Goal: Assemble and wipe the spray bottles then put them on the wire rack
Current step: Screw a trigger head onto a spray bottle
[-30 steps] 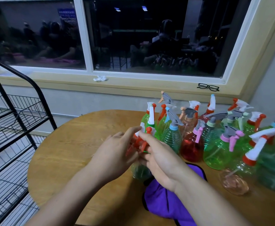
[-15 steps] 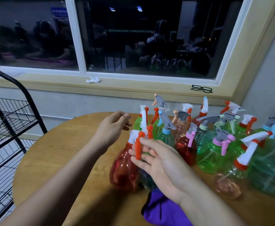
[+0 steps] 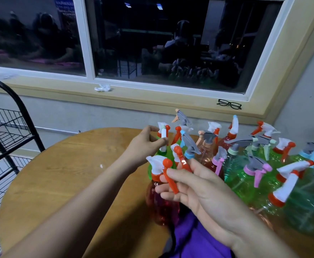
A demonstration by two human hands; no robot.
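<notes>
Left hand [image 3: 143, 146]: thumb and forefinger pinch the white sprayer [image 3: 163, 135] of a green bottle [image 3: 168, 152] at the near-left edge of the cluster.
Right hand [image 3: 199, 189]: fingers nearly straight and slightly spread; the orange trigger of the red bottle [image 3: 160, 205] lies between the forefinger and the fingers below it, touching them.
Between the hands: the red bottle's white-and-orange sprayer and a second orange-triggered sprayer.
Other bottles [image 3: 245, 179]: crowded just right of the right hand and beyond it, green, red, pink and clear, some tilted.
Cloth [image 3: 199, 239]: purple, under the right wrist.
Table [image 3: 59, 174]: round, wooden, beneath both arms.
Wire rack [image 3: 3, 136]: black, well left of the left hand.
Window sill: glasses [image 3: 229, 104] beyond the right hand; crumpled tissue [image 3: 102, 88] beyond the left.
Writing: blue sign [image 3: 65, 8] reflected in the window, too blurred to read; no labels legible on the bottles.
</notes>
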